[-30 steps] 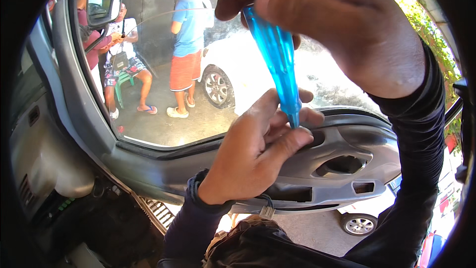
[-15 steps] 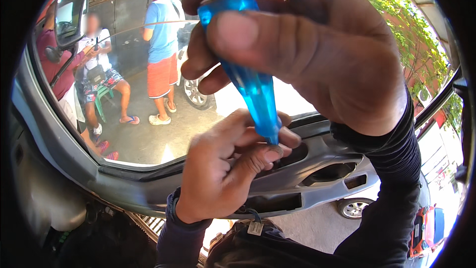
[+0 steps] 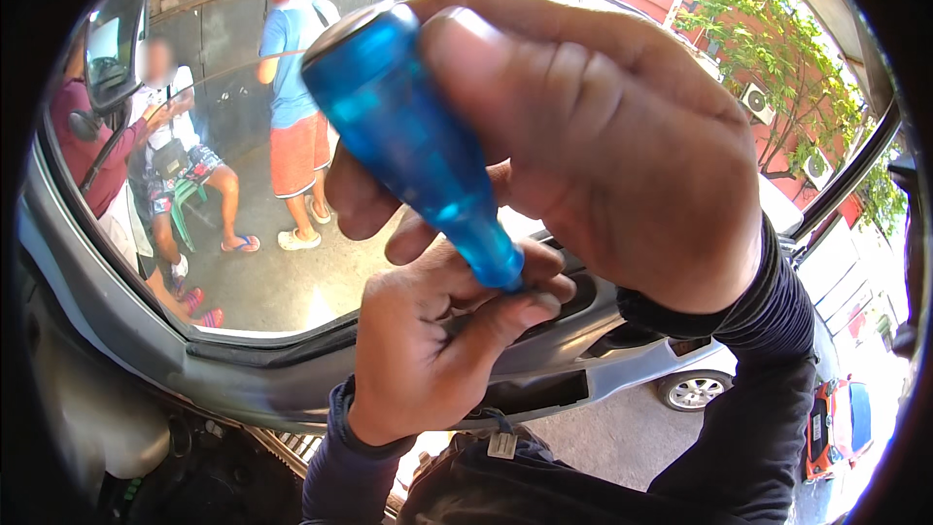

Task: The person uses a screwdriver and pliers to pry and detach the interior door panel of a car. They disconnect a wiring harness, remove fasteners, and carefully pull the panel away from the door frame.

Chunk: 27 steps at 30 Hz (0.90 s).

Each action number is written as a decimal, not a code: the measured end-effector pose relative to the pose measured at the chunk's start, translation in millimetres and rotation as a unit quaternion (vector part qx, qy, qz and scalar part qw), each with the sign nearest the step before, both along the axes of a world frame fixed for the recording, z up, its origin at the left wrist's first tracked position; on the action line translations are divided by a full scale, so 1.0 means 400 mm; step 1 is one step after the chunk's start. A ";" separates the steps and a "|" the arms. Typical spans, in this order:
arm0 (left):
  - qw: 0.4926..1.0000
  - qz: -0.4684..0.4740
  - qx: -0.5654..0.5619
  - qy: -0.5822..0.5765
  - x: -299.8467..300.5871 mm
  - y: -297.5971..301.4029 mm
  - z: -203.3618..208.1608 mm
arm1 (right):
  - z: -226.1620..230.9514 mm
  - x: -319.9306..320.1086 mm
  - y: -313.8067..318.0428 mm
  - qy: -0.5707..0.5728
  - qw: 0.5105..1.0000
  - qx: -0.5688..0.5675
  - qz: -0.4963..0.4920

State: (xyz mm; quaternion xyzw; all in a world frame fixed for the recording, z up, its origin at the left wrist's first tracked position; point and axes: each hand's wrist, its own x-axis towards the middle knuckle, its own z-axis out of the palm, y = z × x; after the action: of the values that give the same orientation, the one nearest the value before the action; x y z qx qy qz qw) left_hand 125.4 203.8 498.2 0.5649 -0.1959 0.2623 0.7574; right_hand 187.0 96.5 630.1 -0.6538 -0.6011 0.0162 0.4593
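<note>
A screwdriver with a see-through blue handle point(image 3: 413, 131) fills the middle of the view, tilted, its broad butt end up to the left and its narrow neck down to the right. My right hand point(image 3: 612, 146) grips the handle from the right, thumb along its side and fingers curled behind it. Just below the neck, my left hand point(image 3: 428, 340) is closed, thumb and fingertips pinched together where the handle ends. Whatever part of the shaft lies there is mostly hidden by those fingers.
A grey vehicle door panel point(image 3: 282, 379) with a window frame runs behind my hands. A side mirror point(image 3: 115, 44) is at far left. Outside are several people, including a person in a blue shirt point(image 3: 290, 58), and a red car point(image 3: 836, 428) at right.
The handle has swung so its butt end points further left and appears larger. My right hand has turned and shifted slightly left and down; my left hand keeps its pinch.
</note>
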 end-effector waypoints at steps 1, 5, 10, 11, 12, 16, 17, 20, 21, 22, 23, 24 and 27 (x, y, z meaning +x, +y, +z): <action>0.997 0.067 0.039 0.015 0.003 0.001 0.001 | -0.005 0.000 0.000 0.012 1.000 0.002 0.001; 0.984 0.167 0.047 -0.047 0.022 -0.013 -0.005 | -0.020 -0.010 0.002 0.059 0.998 0.006 0.007; 0.987 0.138 0.083 -0.011 0.017 0.011 -0.010 | -0.029 -0.017 -0.003 0.165 0.986 0.025 0.029; 0.985 0.137 0.108 0.011 0.000 0.028 -0.013 | -0.033 -0.014 -0.002 0.198 0.978 0.034 0.047; 0.982 0.117 0.133 0.069 -0.021 0.040 -0.020 | -0.035 -0.008 -0.001 0.228 0.970 0.043 0.067; 0.927 0.220 0.302 -0.034 -0.060 0.054 -0.050 | -0.052 0.021 0.023 0.304 0.925 0.104 0.204; 0.908 0.253 0.330 -0.041 -0.070 0.043 -0.056 | -0.047 0.023 0.025 0.307 0.914 0.102 0.244; 0.866 0.303 0.393 -0.067 -0.073 0.011 -0.068 | -0.020 0.034 0.002 0.283 0.921 0.087 0.255; 0.871 0.300 0.383 -0.069 -0.067 0.007 -0.069 | 0.011 0.041 -0.017 0.230 0.952 0.056 0.194; 0.873 0.297 0.380 -0.070 -0.062 0.005 -0.068 | 0.043 0.050 -0.039 0.188 0.970 0.034 0.153; 0.875 0.294 0.377 -0.071 -0.053 0.007 -0.067 | 0.053 0.058 -0.057 0.165 0.977 0.028 0.133; 0.884 0.285 0.362 -0.077 -0.047 0.010 -0.063 | 0.073 0.069 -0.077 0.144 0.983 0.026 0.112; 0.904 0.260 0.327 -0.087 -0.034 0.019 -0.055 | 0.110 0.090 -0.126 0.152 0.980 0.066 0.109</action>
State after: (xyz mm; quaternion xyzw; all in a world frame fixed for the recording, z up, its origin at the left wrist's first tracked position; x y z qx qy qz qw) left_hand 111.8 211.5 476.3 0.7871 -0.1815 0.4192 0.4146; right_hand 223.0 46.2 674.1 -0.5425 -0.5916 0.1261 0.5829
